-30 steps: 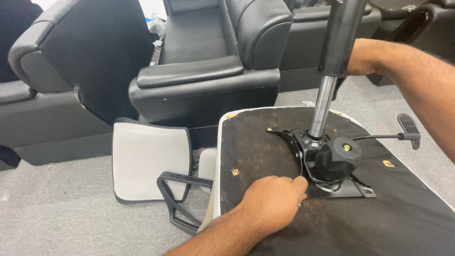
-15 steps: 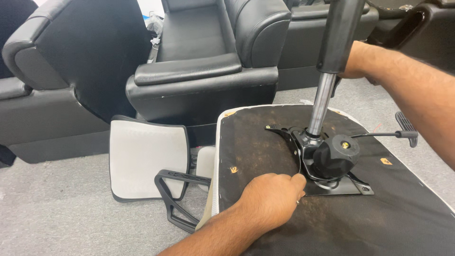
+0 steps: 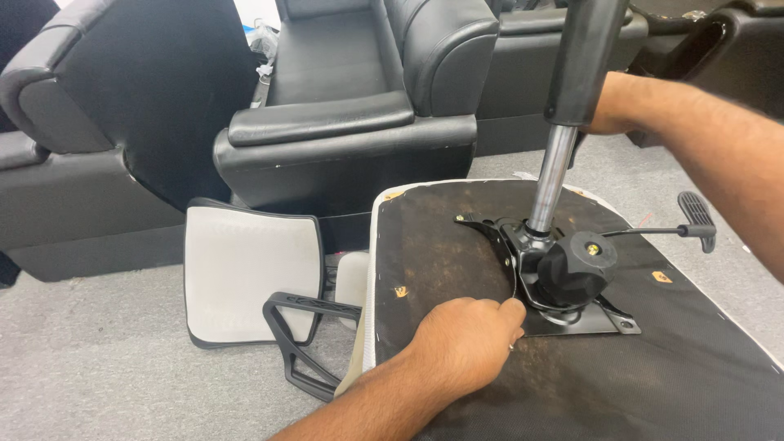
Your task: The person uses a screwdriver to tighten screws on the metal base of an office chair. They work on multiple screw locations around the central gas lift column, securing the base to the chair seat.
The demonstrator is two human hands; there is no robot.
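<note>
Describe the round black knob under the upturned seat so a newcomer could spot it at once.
Find the upturned seat base. At its centre a metal column rises from a black plate. The knob sits beside the column's foot: fat, round, with a brass centre.

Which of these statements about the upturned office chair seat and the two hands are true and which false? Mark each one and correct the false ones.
1. The left hand rests on the dark underside of the seat, beside the metal mechanism plate. True.
2. The gas lift column lies flat on the carpet. False: it stands upright out of the mechanism.
3. The right hand is behind the column, at its black upper part. True.
4. A lever with a paddle end sticks out from the mechanism. True.
5. The detached mesh panel lies on top of the seat. False: it lies on the floor beside the seat.
</note>
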